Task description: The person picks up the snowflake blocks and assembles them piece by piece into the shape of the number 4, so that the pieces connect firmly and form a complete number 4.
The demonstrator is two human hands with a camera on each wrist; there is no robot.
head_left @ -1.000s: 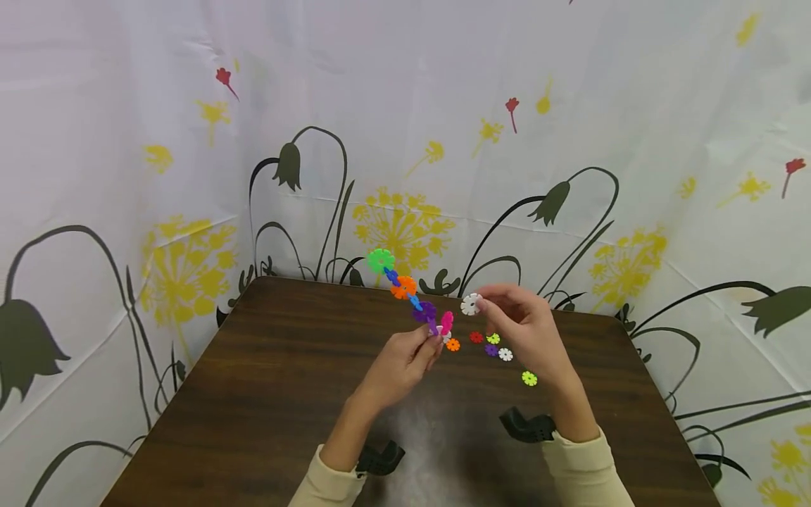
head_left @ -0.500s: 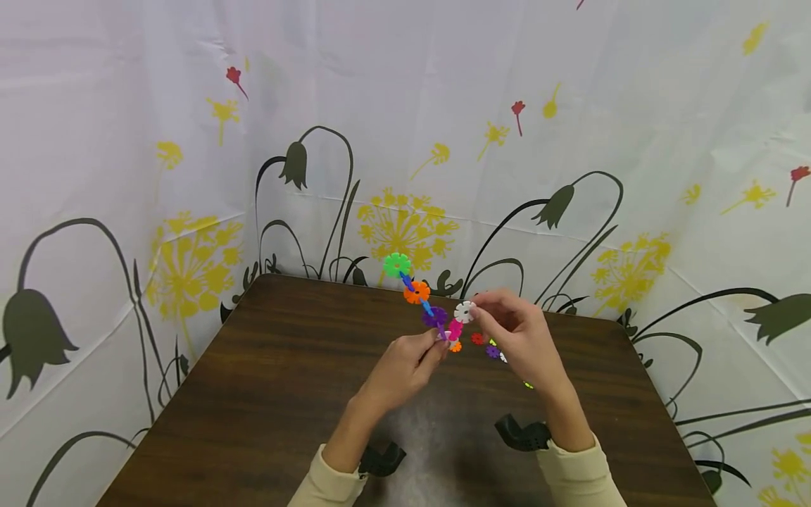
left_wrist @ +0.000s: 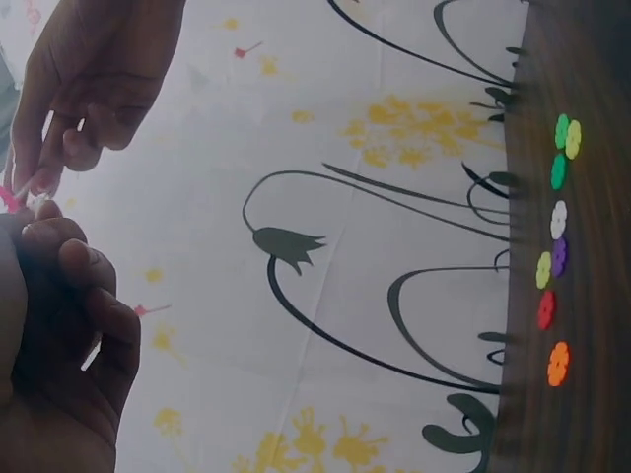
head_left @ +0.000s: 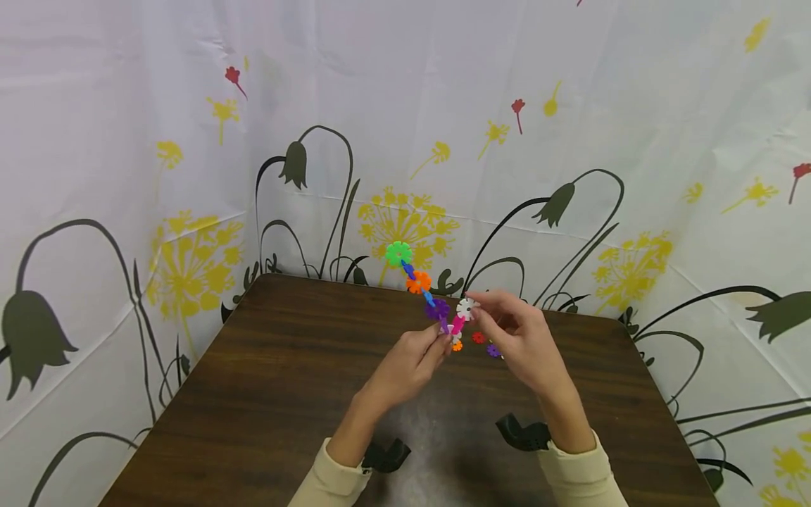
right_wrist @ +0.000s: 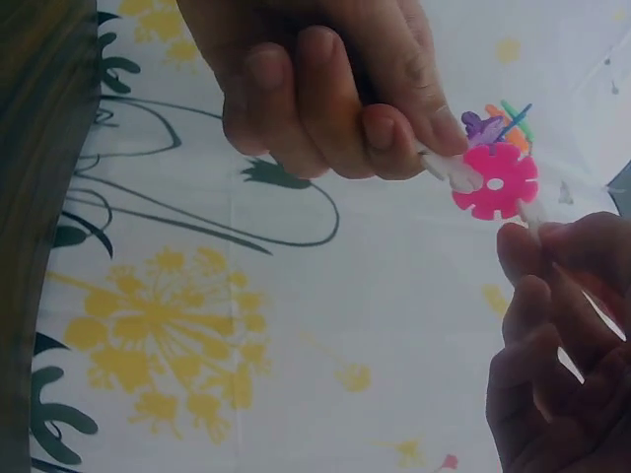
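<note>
In the head view my left hand (head_left: 405,367) pinches the lower end of a chain of interlocking flower-shaped plastic discs. The chain runs up and away from a purple disc (head_left: 437,308) past an orange disc (head_left: 418,282) to a green disc (head_left: 398,253), with blue discs between. A pink disc (right_wrist: 496,182) joins a white disc (right_wrist: 452,171) that the left fingers grip. Between thumb and fingertips, my right hand (head_left: 516,341) holds another white disc (head_left: 467,309). Its edge meets the pink disc's rim; how deep the slots are engaged is unclear.
Loose discs lie on the brown table (head_left: 285,394) beyond the hands: orange (left_wrist: 558,364), red (left_wrist: 546,309), purple (left_wrist: 560,257), white (left_wrist: 559,219) and several green or yellow ones. A patterned white curtain (head_left: 405,141) stands behind the table. Both wrists carry black mounts (head_left: 522,432).
The right hand has moved left and brought its white disc against the pink disc. My left hand has shifted slightly right, and the chain has risen a little over the last half second.
</note>
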